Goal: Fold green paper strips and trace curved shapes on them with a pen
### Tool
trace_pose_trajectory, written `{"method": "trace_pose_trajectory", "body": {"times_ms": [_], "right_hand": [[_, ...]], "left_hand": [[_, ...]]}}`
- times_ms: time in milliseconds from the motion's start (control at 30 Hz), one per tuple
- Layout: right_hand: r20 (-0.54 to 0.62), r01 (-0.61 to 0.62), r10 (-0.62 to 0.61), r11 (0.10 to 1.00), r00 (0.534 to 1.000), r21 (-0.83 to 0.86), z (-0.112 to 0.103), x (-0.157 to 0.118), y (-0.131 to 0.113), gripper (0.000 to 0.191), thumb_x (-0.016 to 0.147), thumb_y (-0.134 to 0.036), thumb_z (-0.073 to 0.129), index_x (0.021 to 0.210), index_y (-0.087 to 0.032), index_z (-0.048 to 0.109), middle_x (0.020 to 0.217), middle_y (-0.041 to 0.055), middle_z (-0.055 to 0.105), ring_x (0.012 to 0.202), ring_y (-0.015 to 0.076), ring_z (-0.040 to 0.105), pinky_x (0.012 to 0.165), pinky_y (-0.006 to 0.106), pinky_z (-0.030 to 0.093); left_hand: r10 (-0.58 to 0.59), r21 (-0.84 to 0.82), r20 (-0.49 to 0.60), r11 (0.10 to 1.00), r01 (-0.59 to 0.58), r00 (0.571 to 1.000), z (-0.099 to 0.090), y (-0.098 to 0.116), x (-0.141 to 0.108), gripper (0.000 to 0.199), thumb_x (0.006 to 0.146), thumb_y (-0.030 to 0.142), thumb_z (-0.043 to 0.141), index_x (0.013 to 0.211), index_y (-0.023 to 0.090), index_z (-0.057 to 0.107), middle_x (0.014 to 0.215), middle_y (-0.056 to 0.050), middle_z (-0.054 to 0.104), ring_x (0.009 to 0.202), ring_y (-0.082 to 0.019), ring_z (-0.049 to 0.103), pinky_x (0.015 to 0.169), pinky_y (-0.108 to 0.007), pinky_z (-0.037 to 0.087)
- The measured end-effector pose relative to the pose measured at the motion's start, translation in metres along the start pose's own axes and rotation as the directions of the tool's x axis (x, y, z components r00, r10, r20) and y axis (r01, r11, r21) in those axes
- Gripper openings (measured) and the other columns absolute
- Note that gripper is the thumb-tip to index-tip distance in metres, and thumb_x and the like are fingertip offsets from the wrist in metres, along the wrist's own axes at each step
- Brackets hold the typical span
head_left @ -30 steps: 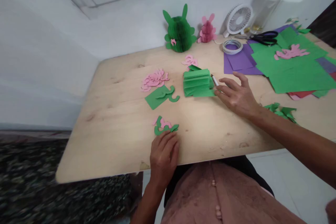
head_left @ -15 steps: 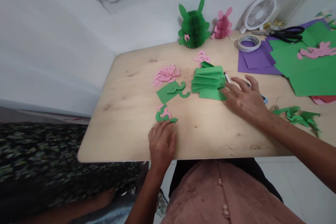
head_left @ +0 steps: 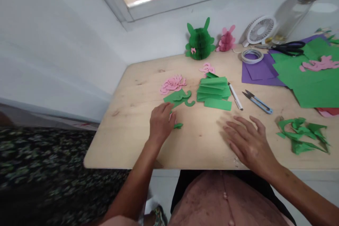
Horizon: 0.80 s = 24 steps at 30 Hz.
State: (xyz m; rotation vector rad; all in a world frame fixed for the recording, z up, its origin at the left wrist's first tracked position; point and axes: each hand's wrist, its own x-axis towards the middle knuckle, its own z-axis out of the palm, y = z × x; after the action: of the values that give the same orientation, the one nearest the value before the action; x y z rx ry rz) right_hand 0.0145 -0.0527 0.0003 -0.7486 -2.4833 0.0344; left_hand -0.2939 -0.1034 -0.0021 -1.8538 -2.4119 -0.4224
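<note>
My left hand point(head_left: 161, 122) is over a small group of green and pink cut pieces point(head_left: 178, 125), partly hiding them; its fingers are bent and apart, and no held object shows. Palm down near the front edge, my right hand point(head_left: 249, 141) has its fingers spread with nothing in them. Between and beyond the hands lies a stack of green paper strips point(head_left: 214, 89). A green sheet with curved green pieces point(head_left: 177, 97) sits just past my left hand, beside a pile of pink cutouts point(head_left: 173, 84).
Right of the strips are a white pen point(head_left: 235, 96) and blue snips point(head_left: 257, 101). Green scraps point(head_left: 302, 134) lie at the right. Behind stand a green paper figure point(head_left: 200, 44), a pink one point(head_left: 226, 40) and a fan point(head_left: 261, 30). Scissors point(head_left: 288, 47) rest near tape point(head_left: 252, 56).
My right hand has moved away from the green strips toward the table's front edge. My left hand has shifted forward over the green and pink pieces. The view has tilted up.
</note>
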Motion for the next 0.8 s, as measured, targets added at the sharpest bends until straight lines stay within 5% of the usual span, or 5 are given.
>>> {"method": "trace_pose_trajectory", "body": {"times_ms": [133, 367, 533, 800], "right_hand": [[0.032, -0.008, 0.007, 1.0, 0.999, 0.026, 0.013, -0.013, -0.01, 0.027, 0.092, -0.023, 0.054, 0.117, -0.023, 0.064, 0.119, 0.0067, 0.069, 0.127, 0.0278, 0.051, 0.11, 0.054, 0.027], [0.029, -0.024, 0.023, 0.999, 0.999, 0.024, 0.025, -0.021, -0.011, 0.029, 0.091, -0.023, 0.055, 0.119, -0.02, 0.063, 0.12, 0.007, 0.069, 0.127, 0.0277, 0.052, 0.109, 0.054, 0.031], [0.026, -0.029, 0.028, 0.999, 0.999, 0.032, 0.025, -0.02, -0.012, 0.028, 0.091, -0.022, 0.053, 0.118, -0.02, 0.063, 0.119, 0.0078, 0.069, 0.125, 0.0275, 0.053, 0.109, 0.054, 0.033], [0.021, -0.033, 0.033, 0.999, 0.999, 0.031, 0.025, -0.019, -0.012, 0.028, 0.091, -0.021, 0.053, 0.117, -0.021, 0.063, 0.118, 0.0076, 0.069, 0.124, 0.0283, 0.054, 0.106, 0.056, 0.035]], "left_hand": [[-0.037, 0.05, 0.135, 0.998, 0.03, 0.99, 0.003, -0.013, 0.049, 0.044, 0.087, 0.029, 0.057, 0.13, 0.017, 0.053, 0.135, -0.014, 0.057, 0.126, -0.031, 0.052, 0.105, -0.043, 0.04], [-0.2, 0.126, 0.341, 0.978, 0.166, 0.919, 0.009, -0.042, 0.091, 0.051, 0.077, 0.037, 0.068, 0.122, 0.018, 0.057, 0.117, -0.014, 0.064, 0.11, -0.03, 0.062, 0.085, -0.035, 0.049], [-0.212, 0.109, 0.439, 0.977, 0.183, 0.873, 0.008, -0.052, 0.112, 0.04, 0.069, 0.04, 0.074, 0.103, 0.021, 0.063, 0.095, -0.007, 0.07, 0.091, -0.025, 0.067, 0.071, -0.029, 0.047], [-0.203, 0.04, 0.443, 0.978, 0.207, 0.873, 0.005, -0.05, 0.119, 0.028, 0.06, 0.035, 0.077, 0.079, 0.021, 0.062, 0.074, -0.002, 0.066, 0.075, -0.022, 0.063, 0.062, -0.026, 0.041]]}}
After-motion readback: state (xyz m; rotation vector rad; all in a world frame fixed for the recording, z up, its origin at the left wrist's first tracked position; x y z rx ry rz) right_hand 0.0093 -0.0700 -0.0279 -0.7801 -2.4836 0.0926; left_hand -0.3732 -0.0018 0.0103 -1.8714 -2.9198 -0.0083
